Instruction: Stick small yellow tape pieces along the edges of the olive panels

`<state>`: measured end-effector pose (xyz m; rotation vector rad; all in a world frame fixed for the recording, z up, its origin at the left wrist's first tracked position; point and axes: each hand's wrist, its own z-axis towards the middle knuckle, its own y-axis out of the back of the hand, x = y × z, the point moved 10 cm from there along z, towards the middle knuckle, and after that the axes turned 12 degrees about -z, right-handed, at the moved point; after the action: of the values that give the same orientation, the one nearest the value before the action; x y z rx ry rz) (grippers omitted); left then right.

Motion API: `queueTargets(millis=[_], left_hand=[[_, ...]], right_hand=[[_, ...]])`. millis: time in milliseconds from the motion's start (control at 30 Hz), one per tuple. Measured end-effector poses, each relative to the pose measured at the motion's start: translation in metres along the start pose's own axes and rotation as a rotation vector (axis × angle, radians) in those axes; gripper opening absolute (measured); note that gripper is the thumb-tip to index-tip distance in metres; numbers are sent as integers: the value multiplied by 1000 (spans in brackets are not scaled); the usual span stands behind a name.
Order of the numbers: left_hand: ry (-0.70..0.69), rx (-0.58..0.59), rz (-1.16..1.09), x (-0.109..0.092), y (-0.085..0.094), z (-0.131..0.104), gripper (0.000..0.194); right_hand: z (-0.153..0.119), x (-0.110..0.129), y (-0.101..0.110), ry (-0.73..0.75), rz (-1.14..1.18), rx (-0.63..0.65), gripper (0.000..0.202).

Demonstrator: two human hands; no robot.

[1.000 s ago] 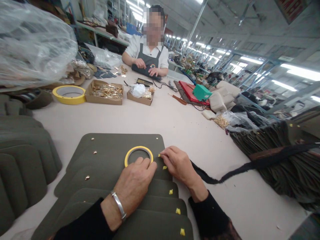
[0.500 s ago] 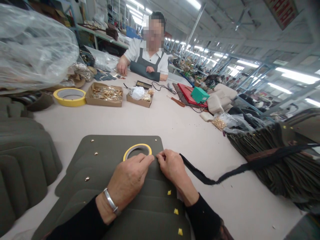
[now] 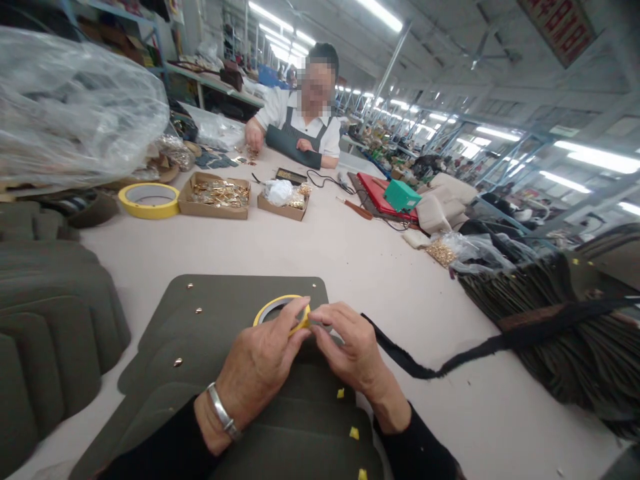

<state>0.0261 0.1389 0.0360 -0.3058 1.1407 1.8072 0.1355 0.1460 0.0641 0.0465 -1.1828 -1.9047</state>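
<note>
Olive-green panels [image 3: 225, 293] lie overlapped in front of me, with metal studs along the left and small yellow tape pieces [image 3: 355, 433] along the right. A yellow tape roll [image 3: 273, 311] rests on the top panel. My left hand [image 3: 265, 360], with a silver bracelet at the wrist, pinches a strip of yellow tape [image 3: 306, 318] beside the roll between thumb and fingers. My right hand [image 3: 350, 340] is closed at the strip's right end, thumb and forefinger pinched on it. The fingertips of both hands nearly touch.
Behind are a larger tape roll [image 3: 150, 201], a box of metal parts [image 3: 215, 193] and a smaller box [image 3: 284, 200]. A person [image 3: 305, 127] sits across the table. Olive stacks stand left and right; a black strip [image 3: 425, 370] lies at right.
My fingers have lifted slightly from the panel, and the yellow tape strip now shows between them. The view has shifted a little.
</note>
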Motion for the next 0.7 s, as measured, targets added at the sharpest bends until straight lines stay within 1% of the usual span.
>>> queueTargets(millis=[67, 167, 233, 300, 433, 467, 500, 533, 633, 700], left_hand=[[-23, -10, 12, -3, 1, 0, 36], [-44, -24, 31, -6, 2, 0, 31], [-52, -17, 32, -9, 2, -1, 27], [-62, 14, 19, -11, 0, -1, 22], [-38, 78, 23, -9, -4, -1, 18], [-30, 80, 35, -8, -3, 0, 19], [-26, 76, 48, -7, -2, 0, 19], [-30, 68, 60, -8, 0, 1, 20], [-85, 8, 59, -15, 9, 4, 21], [-118, -39, 45, -20, 14, 4, 21]], right_hand=[[0, 3, -3, 21, -35, 20, 17], [0, 1, -8, 25, -50, 30, 14], [-2, 1, -7, 37, -64, 6, 13], [-3, 2, -5, 49, -93, -39, 13], [-5, 9, -1, 49, -157, -103, 13], [-5, 8, -1, 8, -152, -106, 13], [-4, 4, -3, -68, -122, -95, 12], [-4, -3, -6, -175, -63, -69, 12], [-11, -38, -28, -562, 220, 45, 11], [-16, -63, -42, -748, 378, 80, 12]])
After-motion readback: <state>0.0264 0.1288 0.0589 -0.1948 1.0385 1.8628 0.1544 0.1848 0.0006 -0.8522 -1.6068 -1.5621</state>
